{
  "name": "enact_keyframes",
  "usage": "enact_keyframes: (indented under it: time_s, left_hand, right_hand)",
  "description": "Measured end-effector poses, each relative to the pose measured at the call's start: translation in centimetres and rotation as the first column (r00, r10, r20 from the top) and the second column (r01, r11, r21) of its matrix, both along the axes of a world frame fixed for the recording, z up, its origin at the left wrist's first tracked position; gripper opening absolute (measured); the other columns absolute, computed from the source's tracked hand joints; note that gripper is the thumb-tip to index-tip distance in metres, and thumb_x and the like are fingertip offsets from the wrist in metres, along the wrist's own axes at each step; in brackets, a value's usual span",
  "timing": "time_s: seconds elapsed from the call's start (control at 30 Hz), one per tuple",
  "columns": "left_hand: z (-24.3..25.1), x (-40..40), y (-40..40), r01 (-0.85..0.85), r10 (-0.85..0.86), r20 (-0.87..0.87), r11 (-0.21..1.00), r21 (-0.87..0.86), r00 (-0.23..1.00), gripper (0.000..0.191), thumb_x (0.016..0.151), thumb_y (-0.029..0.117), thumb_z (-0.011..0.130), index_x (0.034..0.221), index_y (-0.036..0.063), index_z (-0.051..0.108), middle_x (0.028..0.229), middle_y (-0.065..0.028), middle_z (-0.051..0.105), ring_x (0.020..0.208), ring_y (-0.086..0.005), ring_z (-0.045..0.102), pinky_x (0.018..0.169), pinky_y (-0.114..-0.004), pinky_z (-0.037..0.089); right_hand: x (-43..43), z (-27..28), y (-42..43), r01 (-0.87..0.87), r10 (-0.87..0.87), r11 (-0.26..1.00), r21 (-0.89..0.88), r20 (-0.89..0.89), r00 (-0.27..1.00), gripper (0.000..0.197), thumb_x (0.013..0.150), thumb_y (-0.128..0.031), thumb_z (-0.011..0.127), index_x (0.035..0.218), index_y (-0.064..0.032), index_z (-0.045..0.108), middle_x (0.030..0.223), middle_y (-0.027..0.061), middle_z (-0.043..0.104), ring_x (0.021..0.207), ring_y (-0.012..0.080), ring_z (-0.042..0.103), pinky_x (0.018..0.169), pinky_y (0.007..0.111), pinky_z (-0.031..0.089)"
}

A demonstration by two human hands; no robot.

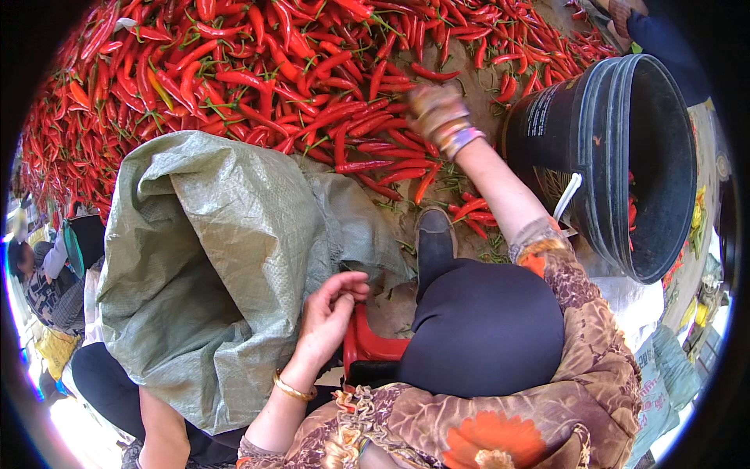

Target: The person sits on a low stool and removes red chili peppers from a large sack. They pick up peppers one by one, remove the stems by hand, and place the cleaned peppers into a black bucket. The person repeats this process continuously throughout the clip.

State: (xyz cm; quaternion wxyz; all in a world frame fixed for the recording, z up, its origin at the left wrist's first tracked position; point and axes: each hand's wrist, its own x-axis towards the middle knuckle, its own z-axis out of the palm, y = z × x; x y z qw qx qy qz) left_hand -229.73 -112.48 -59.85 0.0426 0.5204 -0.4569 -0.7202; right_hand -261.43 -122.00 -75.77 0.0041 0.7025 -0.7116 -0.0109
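Observation:
My left hand (329, 313), bare with a gold bangle at the wrist, hovers beside a greenish woven plastic sack (258, 234). Its fingers are loosely curled, and I see nothing in them. The sack stands with its mouth gaping towards me, its inside in shadow. Out ahead, my right hand (440, 114) wears a patterned glove and is blurred, at the edge of a large heap of red chili peppers (269, 88). Whether it grips a pepper cannot be made out. Several peppers (398, 170) lie loose just left of that forearm.
A black plastic bucket (545, 135) lies tipped at the right, its mouth facing away from the heap, with a few peppers inside. A red plastic stool (366, 337) shows beside my knee. Other people (53, 281) sit at the far left; another person's dark sleeve (668, 53) appears top right.

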Motion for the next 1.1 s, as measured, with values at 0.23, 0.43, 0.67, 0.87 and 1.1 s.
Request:
enact_keyframes:
  time_s: [0.23, 0.43, 0.67, 0.87, 1.1]
  left_hand:
    - [-3.5, -0.4, 0.1, -0.065, 0.063, 0.038, 0.997, 0.037, 0.997, 0.03, 0.085, -0.003, 0.039, 0.111, -0.0003, 0.054, 0.094, -0.0063, 0.06, 0.084, -0.0116, 0.057, 0.08, -0.024, 0.046]
    - [-5.1, -2.3, 0.7, -0.01, 0.01, 0.004, 1.0, 0.017, 1.0, 0.03, 0.085, -0.002, 0.039, 0.11, -0.0006, 0.055, 0.091, -0.0064, 0.061, 0.082, -0.0118, 0.057, 0.076, -0.023, 0.046]
    - [-8.2, -5.7, 0.8, 0.045, -0.048, -0.037, 0.996, -0.076, 0.998, 0.029, 0.082, -0.002, 0.041, 0.107, 0.0001, 0.057, 0.083, -0.0052, 0.062, 0.075, -0.0114, 0.058, 0.07, -0.024, 0.047]
    - [-10.1, -6.6, 1.7, 0.118, -0.121, -0.057, 0.991, -0.055, 0.991, 0.03, 0.08, -0.001, 0.04, 0.105, 0.0013, 0.058, 0.082, -0.0054, 0.063, 0.075, -0.0113, 0.059, 0.07, -0.025, 0.048]
    - [-11.0, -6.3, 2.2, 0.134, -0.136, -0.029, 0.989, -0.063, 0.99, 0.03, 0.08, 0.0, 0.041, 0.104, 0.0012, 0.059, 0.081, -0.0073, 0.064, 0.075, -0.0148, 0.062, 0.072, -0.028, 0.05]
  right_hand:
    - [0.2, 1.0, 3.1, 0.47, -0.644, 0.735, 0.488, 0.286, 0.709, 0.049, 0.08, -0.045, 0.054, 0.116, -0.0132, 0.053, 0.11, 0.0184, 0.059, 0.105, 0.0327, 0.056, 0.088, 0.041, 0.045]
    - [1.3, -1.1, 4.1, 0.401, -0.603, 0.733, 0.549, 0.253, 0.756, 0.046, 0.077, -0.043, 0.057, 0.109, -0.0107, 0.057, 0.11, 0.017, 0.059, 0.102, 0.0329, 0.057, 0.087, 0.041, 0.045]
    - [-0.6, 6.8, 8.5, 0.415, -0.535, 0.787, 0.457, 0.17, 0.828, 0.038, 0.078, -0.035, 0.052, 0.102, -0.0068, 0.06, 0.102, 0.0174, 0.062, 0.098, 0.0317, 0.059, 0.084, 0.04, 0.047]
    - [0.1, 6.4, 14.3, 0.414, -0.536, 0.6, 0.685, -0.041, 0.843, 0.033, 0.077, -0.031, 0.058, 0.1, -0.0073, 0.061, 0.097, 0.0178, 0.064, 0.093, 0.0306, 0.062, 0.08, 0.041, 0.049]
    - [2.1, 0.9, 9.5, 0.231, -0.263, 0.963, 0.14, 0.294, 0.919, 0.04, 0.077, -0.028, 0.06, 0.111, -0.0076, 0.055, 0.1, 0.0178, 0.059, 0.093, 0.0334, 0.058, 0.082, 0.041, 0.047]
